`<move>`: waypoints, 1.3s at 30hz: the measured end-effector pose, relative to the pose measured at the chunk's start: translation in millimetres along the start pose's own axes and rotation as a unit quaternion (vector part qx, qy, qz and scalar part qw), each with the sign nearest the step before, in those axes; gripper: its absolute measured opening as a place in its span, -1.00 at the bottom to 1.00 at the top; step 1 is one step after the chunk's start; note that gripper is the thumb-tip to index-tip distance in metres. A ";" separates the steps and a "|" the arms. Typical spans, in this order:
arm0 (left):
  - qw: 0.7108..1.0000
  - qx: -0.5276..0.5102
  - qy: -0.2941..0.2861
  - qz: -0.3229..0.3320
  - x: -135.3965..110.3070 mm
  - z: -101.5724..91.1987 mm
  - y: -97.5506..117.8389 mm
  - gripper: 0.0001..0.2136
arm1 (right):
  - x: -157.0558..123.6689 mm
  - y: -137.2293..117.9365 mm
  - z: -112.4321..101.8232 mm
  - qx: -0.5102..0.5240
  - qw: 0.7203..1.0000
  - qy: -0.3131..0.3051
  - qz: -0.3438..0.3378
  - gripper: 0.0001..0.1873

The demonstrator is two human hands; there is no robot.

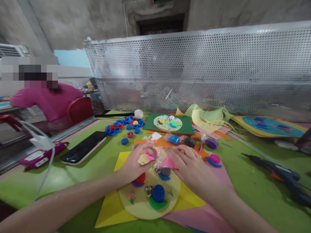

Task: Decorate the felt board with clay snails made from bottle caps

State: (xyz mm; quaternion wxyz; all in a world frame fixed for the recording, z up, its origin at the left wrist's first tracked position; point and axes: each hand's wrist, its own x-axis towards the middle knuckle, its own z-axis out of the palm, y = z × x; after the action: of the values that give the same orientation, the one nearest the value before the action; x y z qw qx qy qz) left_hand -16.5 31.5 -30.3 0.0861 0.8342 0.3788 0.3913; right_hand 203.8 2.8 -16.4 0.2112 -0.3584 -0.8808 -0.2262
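We pinch a clear, crinkly plastic wrap (159, 155) between our left hand (136, 161) and right hand (189, 165). Beneath lies a matt paper disc (141, 204) on matt paper sheets (109, 210). The bottle caps (126, 124) are glossy plastic, the phone (84, 147) glossy black, the screen (218, 71) dull perforated metal, and the bench (243, 181) smooth green.

I'm looking at a green table (243, 181): black phone (84, 147) and magenta pouch (40, 157) lying left, blue and red bottle caps (125, 126) scattered behind them, yellow sheet (107, 213) up front, glue gun (279, 174) resting off right
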 end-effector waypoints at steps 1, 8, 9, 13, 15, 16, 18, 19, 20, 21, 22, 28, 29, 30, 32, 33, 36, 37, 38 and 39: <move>1.000 -0.005 0.005 0.001 -0.5 -0.2 0.7 -0.94 | -0.4 -1.0 0.0 -0.006 1.000 0.000 0.000 -0.48; 0.999 -0.026 0.033 0.026 -4.6 0.9 -1.0 -0.80 | -1.4 -2.2 1.3 -0.031 0.999 0.021 -0.006 -0.51; 0.999 -0.027 0.035 0.029 -4.8 1.1 -1.5 -0.80 | -0.8 -2.6 0.8 -0.037 0.999 0.025 -0.010 -0.52; 0.998 -0.035 0.042 0.045 -4.8 2.2 -2.6 -0.73 | 1.5 -5.1 -1.9 -0.063 0.997 0.035 -0.021 -0.55; 0.997 -0.038 0.047 0.050 -4.9 2.4 -2.3 -0.69 | 2.2 -5.9 -2.2 -0.071 0.997 0.031 -0.023 -0.57; 0.997 -0.037 0.051 0.051 -5.1 2.3 -2.0 -0.68 | 2.4 -6.2 -2.1 -0.073 0.997 0.027 -0.023 -0.58; 0.997 -0.030 0.059 0.049 -5.2 1.6 -1.1 -0.73 | 2.6 -6.7 -1.9 -0.077 0.997 0.019 -0.025 -0.60; 0.997 -0.024 0.060 0.046 -5.2 1.0 -0.7 -0.77 | 2.7 -6.8 -2.0 -0.078 0.996 0.016 -0.029 -0.60; 0.997 -0.018 0.059 0.043 -5.1 0.4 -0.4 -0.83 | 3.0 -7.0 -2.4 -0.078 0.996 0.016 -0.032 -0.60; 0.998 -0.013 0.056 0.041 -5.0 -0.2 -0.2 -0.87 | 3.2 -7.2 -3.2 -0.078 0.996 0.017 -0.037 -0.61; 0.998 -0.009 0.051 0.039 -4.8 -0.6 -0.1 -0.91 | 3.6 -7.4 -4.2 -0.077 0.996 0.019 -0.041 -0.61; 0.999 -0.013 0.028 0.026 -5.1 0.5 -1.7 -0.94 | 3.6 -7.9 -8.7 -0.078 0.995 0.025 -0.050 -0.62; 0.999 -0.018 0.026 0.023 -5.2 0.8 -1.9 -0.92 | 3.2 -7.9 -8.4 -0.079 0.995 0.025 -0.048 -0.62; 0.999 -0.024 0.024 0.019 -5.2 1.1 -2.0 -0.88 | 2.7 -7.8 -7.9 -0.078 0.996 0.025 -0.045 -0.62; 0.999 -0.039 0.017 0.008 -4.9 1.2 -1.4 -0.75 | 1.8 -7.5 -6.7 -0.075 0.996 0.024 -0.045 -0.61; 0.999 -0.047 0.013 0.000 -4.6 1.1 -0.7 -0.68 | 1.6 -7.5 -6.3 -0.073 0.996 0.025 -0.046 -0.61; 0.997 -0.067 -0.007 -0.033 -3.4 0.1 2.0 -0.56 | 1.5 -7.7 -5.7 -0.072 0.996 0.035 -0.048 -0.61; 0.996 -0.072 -0.015 -0.046 -3.0 -0.3 2.8 -0.54 | 1.6 -8.0 -5.6 -0.072 0.995 0.038 -0.049 -0.60; 0.995 -0.076 -0.021 -0.058 -2.6 -0.8 3.4 -0.52 | 1.7 -8.3 -5.5 -0.072 0.995 0.040 -0.052 -0.59; 0.994 -0.079 -0.027 -0.069 -2.2 -1.1 3.8 -0.51 | 1.6 -8.8 -5.3 -0.072 0.995 0.040 -0.054 -0.58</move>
State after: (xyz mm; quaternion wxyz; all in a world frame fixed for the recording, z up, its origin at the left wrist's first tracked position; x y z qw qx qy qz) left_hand -16.1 27.1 -29.2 0.1890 0.8068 0.4009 0.3907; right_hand 197.5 -4.8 -13.5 0.2068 -0.3153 -0.8711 -0.3146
